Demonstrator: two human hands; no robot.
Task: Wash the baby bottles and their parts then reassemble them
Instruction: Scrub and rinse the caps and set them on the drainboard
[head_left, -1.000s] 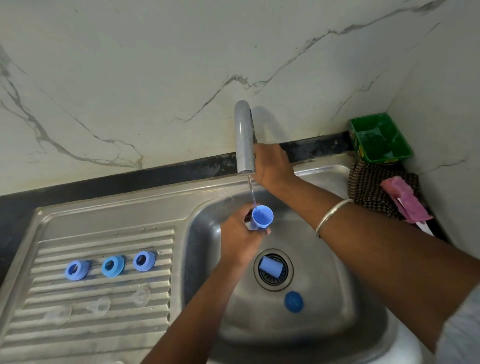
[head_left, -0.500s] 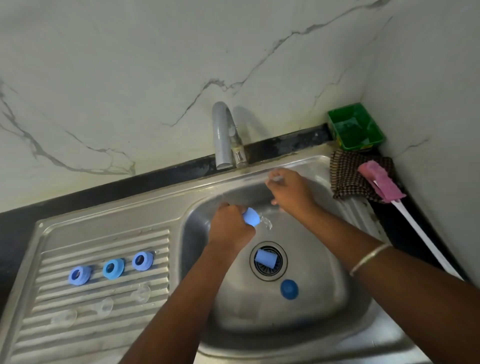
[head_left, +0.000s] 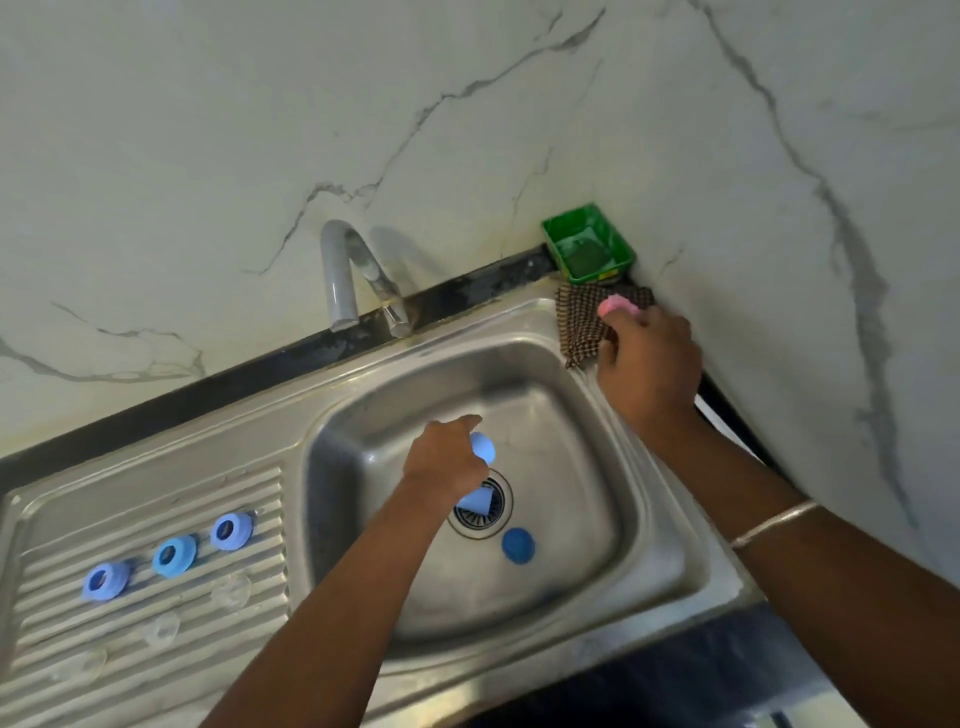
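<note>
Over the steel sink (head_left: 649, 519), my left hand (head_left: 447, 460) is closed around a light blue bottle cap (head_left: 483, 447). My right hand (head_left: 647, 358) rests at the sink's back right corner, fingers around the pink head of the bottle brush (head_left: 615, 305), which lies on a checked cloth (head_left: 579, 322). Another light blue cap (head_left: 478, 501) lies on the drain, and a darker blue round piece (head_left: 518, 545) sits beside it on the basin floor. Three blue collar rings (head_left: 231, 531) (head_left: 174, 556) (head_left: 105, 581) stand in a row on the drainboard, with clear teats (head_left: 231, 592) (head_left: 161, 629) in front of them.
The grey tap (head_left: 337, 275) arches over the back rim, with no water running. A green tray (head_left: 589, 249) holding a scrub pad sits in the corner against the marble wall. The ridged drainboard (head_left: 78, 519) takes up the left side.
The water has stopped. My right hand left the tap, crossed to the back right corner and closed on the pink brush. My left hand has tipped the cap over and holds it lower in the basin.
</note>
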